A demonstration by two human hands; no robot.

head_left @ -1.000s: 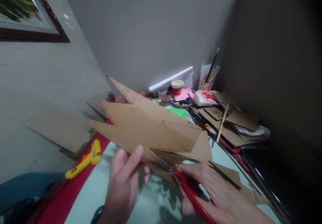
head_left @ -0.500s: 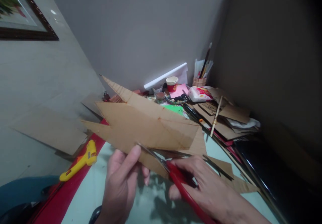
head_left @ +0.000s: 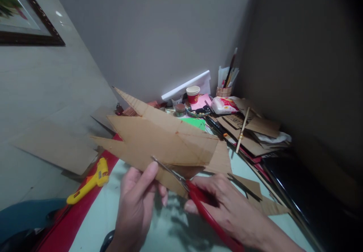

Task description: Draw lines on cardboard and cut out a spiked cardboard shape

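A brown cardboard piece (head_left: 159,138) with pointed, jagged ends on its left side is held up above the table. My left hand (head_left: 138,195) pinches its lower edge, thumb on top and fingers curled beneath. In my right hand (head_left: 224,206) are red-handled scissors (head_left: 202,206), my fingers wrapped round the handles. The blades lie across the lower part of the cardboard, their tips just above my left thumb. A strip of cardboard hangs below the blades, between the two hands. The handles look nearly closed.
On the left edge lies a yellow glue gun (head_left: 90,184). Cardboard scraps (head_left: 261,195) rest at right, near a black glossy object (head_left: 306,199). Farther back stand a paper cup (head_left: 193,94), a pen holder (head_left: 224,91), a tissue pack (head_left: 225,105) and stacked cardboard (head_left: 262,127).
The scissor blades have closed further, and my right hand's fingers have drawn in on the handles. The cardboard's right end has shifted slightly left. My left hand stays in nearly the same place.
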